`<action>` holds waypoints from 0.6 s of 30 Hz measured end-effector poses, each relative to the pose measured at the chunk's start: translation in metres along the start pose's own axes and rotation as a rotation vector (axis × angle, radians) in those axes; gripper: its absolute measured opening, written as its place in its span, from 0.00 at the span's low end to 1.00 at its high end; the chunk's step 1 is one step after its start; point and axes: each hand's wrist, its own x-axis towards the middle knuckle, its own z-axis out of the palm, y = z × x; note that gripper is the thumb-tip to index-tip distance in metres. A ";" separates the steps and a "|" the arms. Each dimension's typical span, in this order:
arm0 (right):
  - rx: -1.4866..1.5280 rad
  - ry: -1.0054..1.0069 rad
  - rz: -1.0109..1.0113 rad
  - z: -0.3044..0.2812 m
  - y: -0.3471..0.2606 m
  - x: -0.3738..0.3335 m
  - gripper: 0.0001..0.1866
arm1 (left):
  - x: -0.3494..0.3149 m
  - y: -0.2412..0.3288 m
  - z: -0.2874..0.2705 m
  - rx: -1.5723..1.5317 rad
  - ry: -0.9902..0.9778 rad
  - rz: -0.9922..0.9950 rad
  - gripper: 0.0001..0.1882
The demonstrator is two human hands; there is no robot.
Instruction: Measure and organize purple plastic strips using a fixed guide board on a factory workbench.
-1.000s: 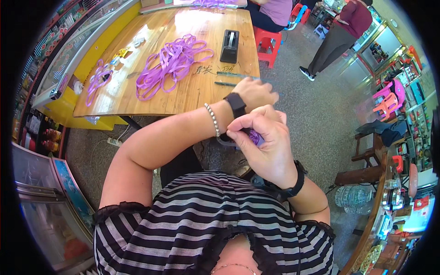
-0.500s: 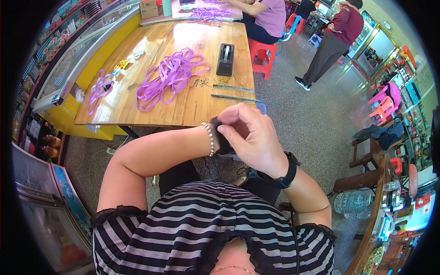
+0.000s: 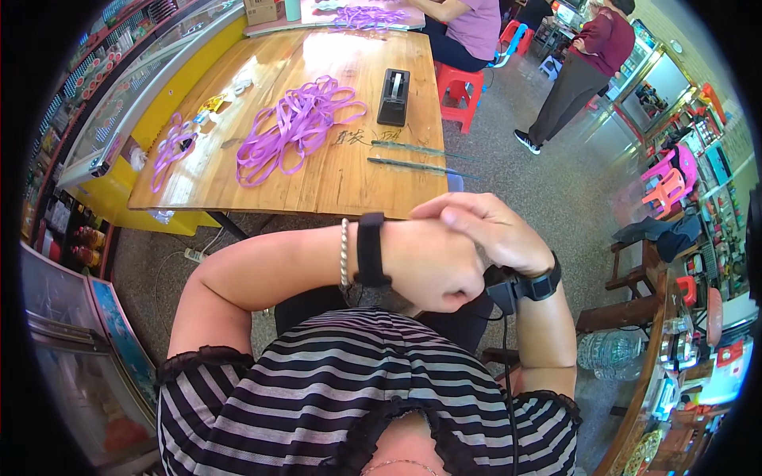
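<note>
My left hand (image 3: 432,268) is curled into a fist in front of my chest, with a black wristband (image 3: 371,250) and a bead bracelet on its wrist. My right hand (image 3: 486,228) lies over the top of it, fingers closed together, with a black watch (image 3: 541,285) on the wrist. Nothing shows between the hands. Beyond them stands a wooden table (image 3: 349,178) with a loose pile of purple bands (image 3: 295,123), a smaller purple bunch (image 3: 171,147) at its left, and a black tape dispenser (image 3: 394,97).
Two long thin green strips (image 3: 413,157) lie near the table's front right corner. A red stool (image 3: 460,86) stands to the right. A seated person (image 3: 468,28) and a standing person (image 3: 583,67) are at the back. A glass counter (image 3: 131,91) runs along the left.
My hands have dropped closer to my chest and closed together. The purple piece seen between my fingers a second ago is no longer visible. The view has tilted, showing more of the table.
</note>
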 end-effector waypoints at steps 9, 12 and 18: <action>0.329 0.499 0.001 0.037 0.037 -0.004 0.14 | 0.002 -0.053 -0.043 -1.115 0.922 -0.493 0.08; 0.197 0.482 -0.117 0.057 0.038 0.003 0.22 | 0.002 -0.077 -0.041 -1.563 1.184 -0.582 0.10; -0.046 0.695 -0.175 0.060 0.061 0.012 0.25 | 0.007 -0.096 -0.025 -1.746 1.328 -0.651 0.09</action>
